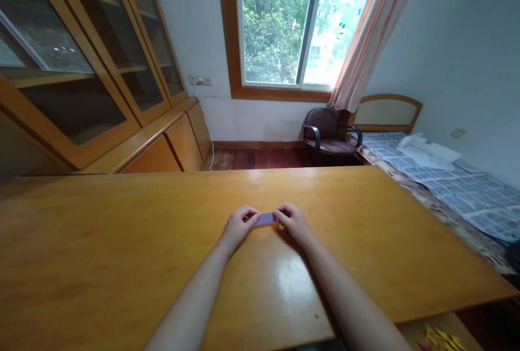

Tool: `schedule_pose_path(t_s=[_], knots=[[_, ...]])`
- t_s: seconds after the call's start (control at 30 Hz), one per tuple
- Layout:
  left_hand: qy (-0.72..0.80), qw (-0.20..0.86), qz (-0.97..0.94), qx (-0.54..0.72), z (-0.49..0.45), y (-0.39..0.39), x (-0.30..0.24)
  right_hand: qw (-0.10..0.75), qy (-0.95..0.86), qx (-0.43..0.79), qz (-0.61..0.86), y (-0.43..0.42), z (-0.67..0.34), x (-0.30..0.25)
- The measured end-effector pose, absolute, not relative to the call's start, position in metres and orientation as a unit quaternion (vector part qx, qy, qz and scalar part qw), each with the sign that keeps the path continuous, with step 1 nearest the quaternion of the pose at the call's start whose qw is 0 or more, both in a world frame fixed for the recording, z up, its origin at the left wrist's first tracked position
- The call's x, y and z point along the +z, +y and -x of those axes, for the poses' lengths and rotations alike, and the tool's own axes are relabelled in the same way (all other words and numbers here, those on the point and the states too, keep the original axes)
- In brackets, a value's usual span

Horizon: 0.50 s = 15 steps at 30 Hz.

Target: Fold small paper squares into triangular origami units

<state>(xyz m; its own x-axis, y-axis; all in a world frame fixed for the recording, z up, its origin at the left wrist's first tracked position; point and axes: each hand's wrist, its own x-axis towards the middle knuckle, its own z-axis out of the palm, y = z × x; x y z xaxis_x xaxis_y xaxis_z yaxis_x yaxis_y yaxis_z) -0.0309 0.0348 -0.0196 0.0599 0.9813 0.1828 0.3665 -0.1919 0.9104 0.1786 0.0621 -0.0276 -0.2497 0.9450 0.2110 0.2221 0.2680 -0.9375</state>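
Note:
A small purple piece of paper [266,218] lies low over the wooden table [122,242], near its middle. My left hand [239,226] pinches the paper's left end with curled fingers. My right hand [293,221] pinches its right end the same way. Both forearms reach in from the bottom of the view. A bit of yellow shows under my right fingers; I cannot make out what it is.
Glass-door wooden cabinets [81,69] stand along the left wall. Beyond the table are a window [292,20], a dark armchair [329,131] and a bed with a patterned cover [455,183]. Yellow and red paper shapes [441,337] lie at the bottom right.

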Motion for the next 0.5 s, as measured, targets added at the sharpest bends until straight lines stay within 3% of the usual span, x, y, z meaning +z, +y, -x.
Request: schedule_pose_path(t_s=[0.5], knots=[[0.52,0.328,-0.675,0.408,0.0289,0.0325,-0.0179,0.428,-0.718,0.368,0.408,0.0603,-0.1791,-0.0276]])
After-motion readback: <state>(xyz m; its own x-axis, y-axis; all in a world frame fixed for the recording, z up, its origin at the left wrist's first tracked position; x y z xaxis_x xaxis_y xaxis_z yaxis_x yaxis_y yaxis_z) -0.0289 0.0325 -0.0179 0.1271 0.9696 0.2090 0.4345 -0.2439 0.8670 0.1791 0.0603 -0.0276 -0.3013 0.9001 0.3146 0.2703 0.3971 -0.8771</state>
